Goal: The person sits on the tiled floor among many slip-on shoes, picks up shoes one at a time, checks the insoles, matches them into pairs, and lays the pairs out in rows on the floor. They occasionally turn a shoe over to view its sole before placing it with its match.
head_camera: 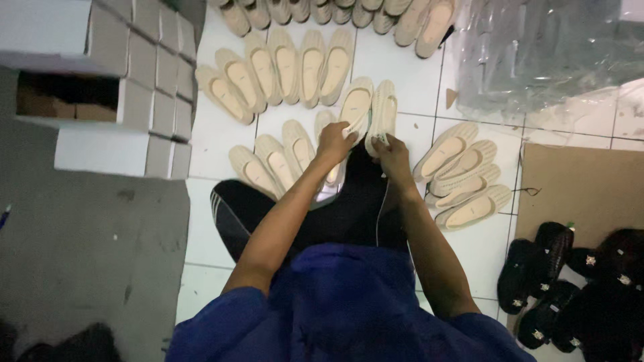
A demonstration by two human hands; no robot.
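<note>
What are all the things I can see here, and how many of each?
Beige flat shoes: too many to count exactly, cream-beige, in rows and clusters on the floor ahead.
Held shoes: two, beige, one in each hand.
Black shoes: a pile, black with small pale ornaments, lower right.
Boxes: a stack, white, upper left; one shows a dark open side.
Plastic sheet: one, clear and crinkled, upper right.
Cardboard: one flat brown piece, right.
Floor: white tiles.
Left hand: gripping the left held shoe.
Right hand: gripping the right held shoe.
</note>
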